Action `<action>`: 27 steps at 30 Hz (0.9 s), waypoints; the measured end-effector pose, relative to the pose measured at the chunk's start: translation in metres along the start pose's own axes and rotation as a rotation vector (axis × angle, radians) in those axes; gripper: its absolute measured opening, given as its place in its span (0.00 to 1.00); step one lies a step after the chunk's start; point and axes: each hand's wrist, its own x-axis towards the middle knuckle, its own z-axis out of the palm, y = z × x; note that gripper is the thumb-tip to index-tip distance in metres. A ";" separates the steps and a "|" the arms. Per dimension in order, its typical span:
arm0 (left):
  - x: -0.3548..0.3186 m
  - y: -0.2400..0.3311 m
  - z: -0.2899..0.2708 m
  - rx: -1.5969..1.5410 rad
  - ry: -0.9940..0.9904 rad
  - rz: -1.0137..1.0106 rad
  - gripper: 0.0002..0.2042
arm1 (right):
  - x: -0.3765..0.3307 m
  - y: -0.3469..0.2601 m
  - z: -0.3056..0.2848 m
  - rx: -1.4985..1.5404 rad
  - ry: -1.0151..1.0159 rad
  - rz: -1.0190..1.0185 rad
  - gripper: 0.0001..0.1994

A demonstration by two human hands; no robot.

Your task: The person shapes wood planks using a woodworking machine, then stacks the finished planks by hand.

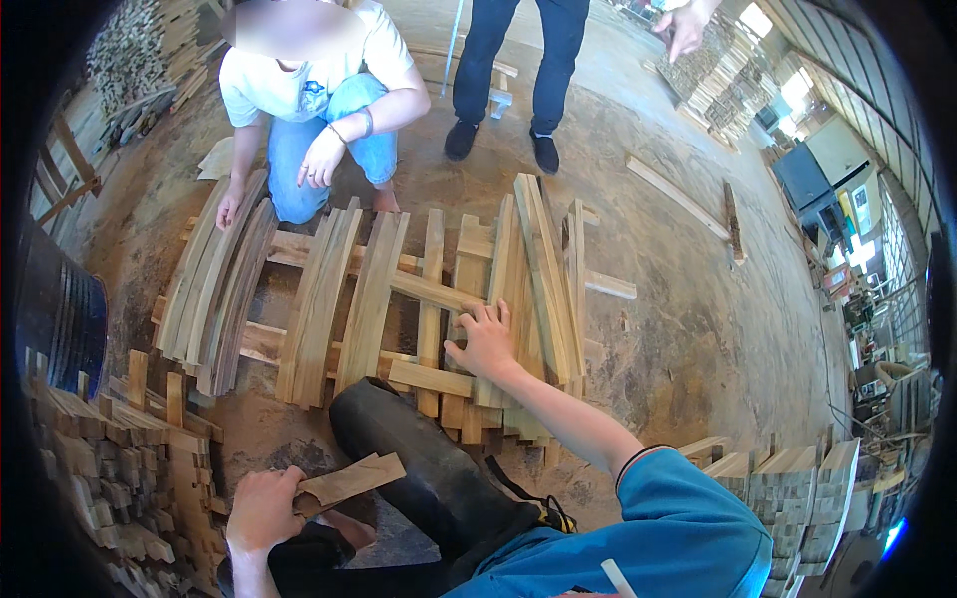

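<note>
My left hand [261, 510] is closed around one end of a short wooden board [359, 480], low at the left beside my bent knee. Its free end points right; a darker piece of wood shows under the grip. My right hand [485, 341] reaches out over the wooden slats in front of me. Its fingers are spread and bent slightly, next to a slanting wooden strip [436, 290]; whether they touch the wood I cannot tell. Nothing shows in this hand. Beneath it, a short crosswise board [431, 378] lies across the slats.
Bundles of long slats [324, 309] rest on wooden rails. A person [299, 90] crouches at the far left, one hand at a slat bundle [214, 289]. Another person's legs [513, 70] stand beyond. Wood stacks [115, 478] rise at left and right [797, 498]; a dark drum [65, 299] stands left.
</note>
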 end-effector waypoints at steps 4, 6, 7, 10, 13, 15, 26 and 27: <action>-0.001 0.000 0.003 -0.003 0.004 -0.011 0.20 | -0.001 0.001 0.002 0.029 0.048 -0.023 0.21; -0.001 -0.001 0.003 -0.001 -0.002 -0.006 0.21 | -0.002 0.001 0.002 0.022 0.037 -0.018 0.21; -0.001 0.000 0.004 -0.002 -0.002 -0.008 0.21 | -0.002 0.001 0.002 0.013 0.027 -0.010 0.21; -0.001 0.000 0.005 -0.007 0.002 -0.023 0.21 | -0.001 0.001 0.001 0.009 0.014 -0.005 0.21; -0.001 0.000 0.003 -0.009 0.007 -0.009 0.21 | -0.001 0.000 0.000 0.003 0.028 -0.012 0.21; -0.002 0.001 0.001 -0.009 -0.007 -0.011 0.22 | -0.001 0.000 0.000 0.009 0.027 -0.012 0.21; 0.000 -0.003 0.006 0.003 -0.010 -0.009 0.24 | -0.001 -0.001 0.000 0.022 0.033 -0.018 0.20; 0.000 -0.003 0.007 0.004 -0.004 -0.009 0.24 | -0.001 0.000 0.000 0.017 0.034 -0.016 0.20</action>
